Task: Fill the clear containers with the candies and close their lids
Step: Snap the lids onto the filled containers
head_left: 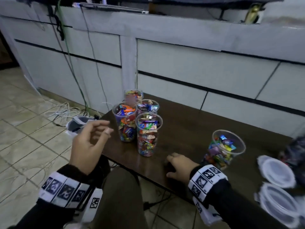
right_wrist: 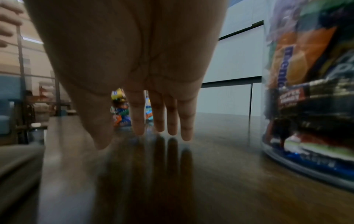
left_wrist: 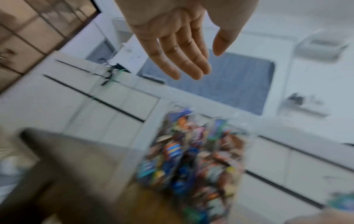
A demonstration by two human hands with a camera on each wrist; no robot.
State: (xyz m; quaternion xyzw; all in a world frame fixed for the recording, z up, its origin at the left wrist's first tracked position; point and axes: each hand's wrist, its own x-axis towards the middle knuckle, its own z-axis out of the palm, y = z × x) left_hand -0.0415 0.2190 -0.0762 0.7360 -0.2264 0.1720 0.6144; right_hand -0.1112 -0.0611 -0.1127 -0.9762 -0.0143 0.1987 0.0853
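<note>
5 clear containers [head_left: 222, 150] of candies [head_left: 147, 125] standing upright on the dark table [head_left: 189, 123], all lidless: 4 clustered at the far left corner, 1 alone toward the right. Lids [head_left: 277, 171] stacked at the table's right edge, beyond that lone container.

Right hand [head_left: 179, 166] flat on the tabletop, fingers [right_wrist: 172, 115] straight and holding nothing, just left of the lone container [right_wrist: 310, 94]. Left hand [head_left: 90, 142] raised off the table's left side, loosely uncurled and empty, near the cluster [left_wrist: 193, 154] but well apart from the lids.

Probably lidding next: lids to the right of the right hand, with the lone container between. Right hand clearly the nearer; a reach rightward past the container, then straight down onto an upright rim.
</note>
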